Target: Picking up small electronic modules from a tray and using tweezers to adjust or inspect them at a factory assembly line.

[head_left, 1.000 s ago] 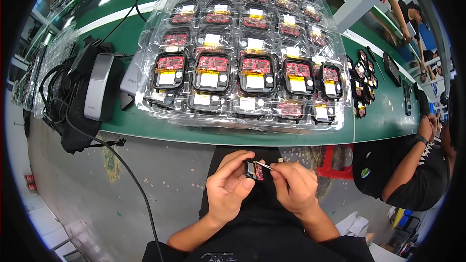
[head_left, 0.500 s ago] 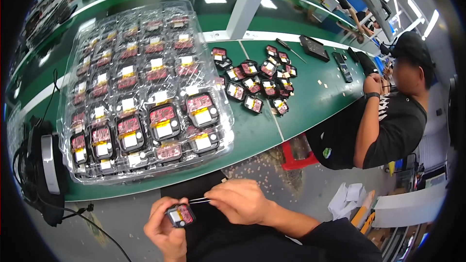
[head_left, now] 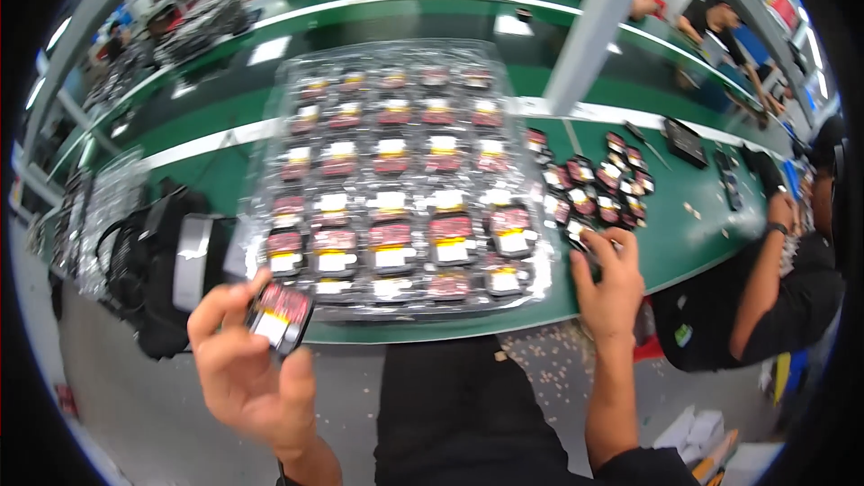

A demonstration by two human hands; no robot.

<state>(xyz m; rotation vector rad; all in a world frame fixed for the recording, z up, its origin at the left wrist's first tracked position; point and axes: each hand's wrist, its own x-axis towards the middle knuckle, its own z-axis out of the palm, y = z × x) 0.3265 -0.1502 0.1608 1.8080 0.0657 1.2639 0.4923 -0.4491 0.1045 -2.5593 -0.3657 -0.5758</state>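
At the near edge of the green table [head_left: 702, 243], a small red-and-black part [head_left: 280, 316] is pinched in the left hand [head_left: 247, 364].
The right hand [head_left: 612, 283] is curled over loose parts [head_left: 598, 189] beside the clear tray [head_left: 396, 189]; whether anything is gripped cannot be told. One piece is best picked singly, neighbours left undisturbed.

The clear plastic tray [head_left: 396, 189] is looking thin and glossy, catching white glare across its moulded pockets. Beneath the tray, the green table [head_left: 702, 243] is showing a smooth, slightly shiny top. The small module [head_left: 281, 317] that the left hand [head_left: 247, 369] is gripping, in front of the tray, is appearing as glossy black plastic with a red face and a matt white paper label. Left of the tray, the black bag [head_left: 144, 270] is looking like matt cloth.
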